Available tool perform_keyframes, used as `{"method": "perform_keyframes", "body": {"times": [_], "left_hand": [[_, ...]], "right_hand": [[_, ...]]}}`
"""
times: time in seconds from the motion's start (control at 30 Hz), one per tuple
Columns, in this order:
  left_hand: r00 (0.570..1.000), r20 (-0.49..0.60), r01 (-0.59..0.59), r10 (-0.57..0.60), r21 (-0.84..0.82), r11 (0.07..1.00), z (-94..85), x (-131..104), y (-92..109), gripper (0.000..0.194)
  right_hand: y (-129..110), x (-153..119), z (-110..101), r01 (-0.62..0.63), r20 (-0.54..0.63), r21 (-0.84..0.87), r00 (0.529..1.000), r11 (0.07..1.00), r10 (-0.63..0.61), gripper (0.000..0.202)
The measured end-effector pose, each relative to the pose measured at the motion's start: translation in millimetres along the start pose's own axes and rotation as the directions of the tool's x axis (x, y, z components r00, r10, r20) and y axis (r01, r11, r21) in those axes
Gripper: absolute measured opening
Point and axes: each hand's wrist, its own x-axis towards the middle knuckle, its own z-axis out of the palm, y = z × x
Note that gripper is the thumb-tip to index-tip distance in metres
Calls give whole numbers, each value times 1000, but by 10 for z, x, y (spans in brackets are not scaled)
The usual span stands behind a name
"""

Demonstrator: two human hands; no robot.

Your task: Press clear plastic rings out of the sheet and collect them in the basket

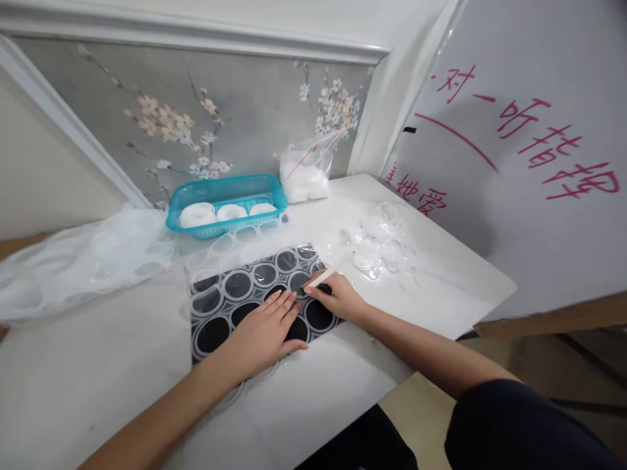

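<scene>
A black sheet [213, 335] lies on the white table under a clear film patterned with pale rings in rows. My left hand [267, 329] rests palm down on the film, its fingers spread and holding nothing. Just to its right, my right hand [337, 295] is closed around a slim white tool [323, 277] with a dark part near the fingers. The tool's tip is near a ring in the sheet's right part; whether it touches the film cannot be made out.
Behind the sheet stands a turquoise basket [228, 225] holding white ring stacks, beside a clear bag [307, 176] of white material. Loose clear ring pieces [379, 251] lie at right, crumpled white film [88, 258] at left. A whiteboard [548, 241] rises beyond the table's right edge.
</scene>
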Motion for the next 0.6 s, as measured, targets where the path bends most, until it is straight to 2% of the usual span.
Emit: {"method": "perform_keyframes", "body": {"times": [0.33,0.6], "left_hand": [[998,57,31,-30,-22,999,-30,-2,28,79],[998,40,52,-49,-80,995,-16,-1,21,76]], "right_hand": [[-35,-28,5,40,0,0,999,999,-40,24],[5,-28,21,-29,-8,7,1000,1000,29,28]]}}
